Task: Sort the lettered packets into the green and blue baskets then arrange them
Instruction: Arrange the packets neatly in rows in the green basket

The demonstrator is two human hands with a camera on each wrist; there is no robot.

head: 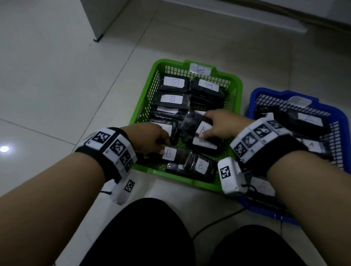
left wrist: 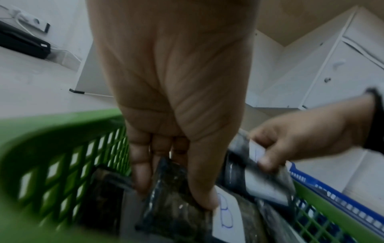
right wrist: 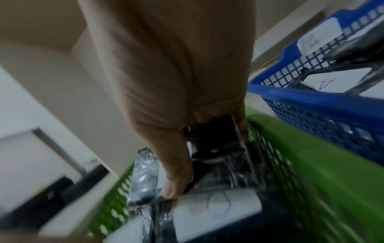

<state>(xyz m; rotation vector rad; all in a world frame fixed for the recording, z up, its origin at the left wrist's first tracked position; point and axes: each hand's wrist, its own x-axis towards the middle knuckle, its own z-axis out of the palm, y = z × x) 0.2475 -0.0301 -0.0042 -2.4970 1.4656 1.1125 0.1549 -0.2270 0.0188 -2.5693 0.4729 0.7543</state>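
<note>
Both forearms reach into the green basket (head: 145, 100), left hand (head: 148, 137) pinching a B packet (head: 175, 154) at 6 o'clock, right hand (head: 220, 124) gripping another (head: 202, 129) mid-basket; laying each flat, label up, would likely tidy the rows.

A white tag (head: 200, 68) on the green basket's (head: 145, 100) far rim reads "B". White labels on its black packets (head: 200, 165) read "B". In the blue basket (head: 344, 135), at the right of the frame, a packet label (head: 311, 144) reads "A".
</note>
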